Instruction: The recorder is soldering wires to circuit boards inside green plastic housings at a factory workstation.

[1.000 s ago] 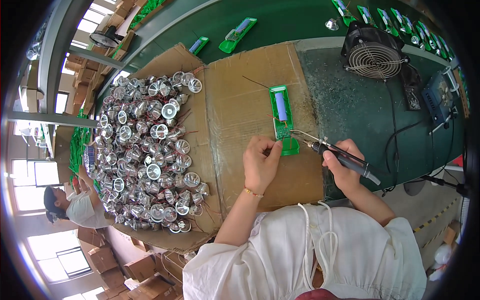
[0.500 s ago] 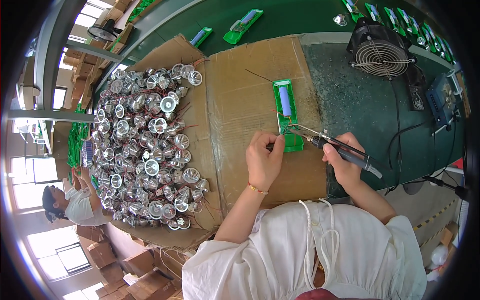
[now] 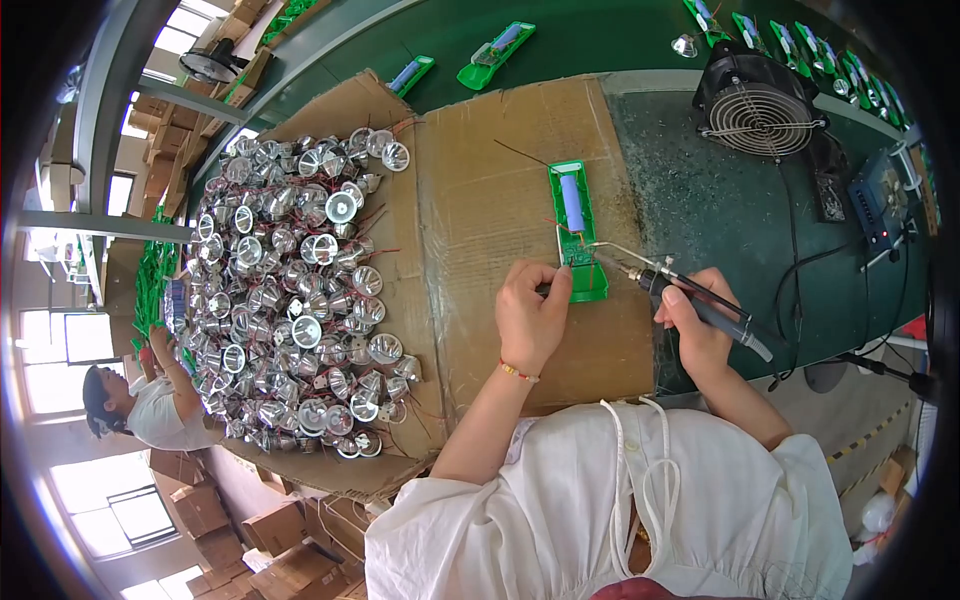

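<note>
A green plastic housing [image 3: 593, 289] lies lengthwise on the cardboard, holding a blue cylindrical battery cell [image 3: 572, 204] and a small green circuit board [image 3: 577, 256] with thin wires. My left hand [image 3: 532, 312] is at the housing's lower left side, thumb and forefinger pinched beside the board; what they grip is too small to make out. In my right hand [image 3: 702, 325] is a black soldering iron [image 3: 690, 303] with a thin metal feed tube alongside it. Its tip points left toward the board, just right of it.
Many silver reflector cups [image 3: 300, 300] with red wires cover the cardboard [image 3: 500, 200] on the left. A black fan [image 3: 760, 115] and a blue soldering station [image 3: 885, 205] stand at right, cables trailing. More green housings [image 3: 497, 55] lie along the far side. Another person [image 3: 155, 400] works at far left.
The soldering iron has shifted slightly right with my right hand, its tip drawing back from the board. My left hand stays nearly in place by the housing.
</note>
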The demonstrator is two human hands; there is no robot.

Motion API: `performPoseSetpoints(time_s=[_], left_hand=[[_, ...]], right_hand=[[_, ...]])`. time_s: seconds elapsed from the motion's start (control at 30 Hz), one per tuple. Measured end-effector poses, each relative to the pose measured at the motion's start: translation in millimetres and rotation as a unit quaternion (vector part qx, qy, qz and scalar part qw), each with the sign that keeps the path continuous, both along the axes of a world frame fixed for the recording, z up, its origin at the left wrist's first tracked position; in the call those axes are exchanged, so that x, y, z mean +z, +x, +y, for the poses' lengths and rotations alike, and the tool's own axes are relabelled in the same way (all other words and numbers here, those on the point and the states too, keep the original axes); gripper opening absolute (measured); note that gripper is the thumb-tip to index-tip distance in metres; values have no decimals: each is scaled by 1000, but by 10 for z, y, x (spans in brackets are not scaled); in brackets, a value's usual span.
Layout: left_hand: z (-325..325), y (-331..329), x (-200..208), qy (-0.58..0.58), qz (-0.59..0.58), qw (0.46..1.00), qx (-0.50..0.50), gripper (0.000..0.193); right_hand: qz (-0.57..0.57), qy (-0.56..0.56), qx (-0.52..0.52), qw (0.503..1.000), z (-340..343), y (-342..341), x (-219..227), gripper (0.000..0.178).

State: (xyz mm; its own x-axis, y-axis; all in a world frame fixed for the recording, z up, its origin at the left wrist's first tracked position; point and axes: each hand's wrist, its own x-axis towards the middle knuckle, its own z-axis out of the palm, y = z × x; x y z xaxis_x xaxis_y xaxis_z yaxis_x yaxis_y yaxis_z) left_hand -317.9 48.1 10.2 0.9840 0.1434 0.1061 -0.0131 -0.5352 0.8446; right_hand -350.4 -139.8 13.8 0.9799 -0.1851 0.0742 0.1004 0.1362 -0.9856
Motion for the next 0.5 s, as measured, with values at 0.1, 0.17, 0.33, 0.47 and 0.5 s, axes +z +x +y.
performPoseSetpoints(time_s=[0.1,0.17,0.33,0.47,0.5], left_hand=[[-3,5,5,-3,11,1000,1,16],[1,4,6,-1,14,1000,1,16],[34,11,-18,-21,21,999,-30,15],[-8,-2,3,15,9,1000,-25,14],[-18,1,-9,32,-11,999,-24,14]], right_hand=[[4,-5,8,1000,-16,-23,-31,15],[6,-14,3,1000,-25,-31,-51,15],[14,-7,8,1000,-13,-30,-7,15],[17,-26,13,999,-14,-44,-29,15],[17,-26,13,999,-15,-47,-43,15]])
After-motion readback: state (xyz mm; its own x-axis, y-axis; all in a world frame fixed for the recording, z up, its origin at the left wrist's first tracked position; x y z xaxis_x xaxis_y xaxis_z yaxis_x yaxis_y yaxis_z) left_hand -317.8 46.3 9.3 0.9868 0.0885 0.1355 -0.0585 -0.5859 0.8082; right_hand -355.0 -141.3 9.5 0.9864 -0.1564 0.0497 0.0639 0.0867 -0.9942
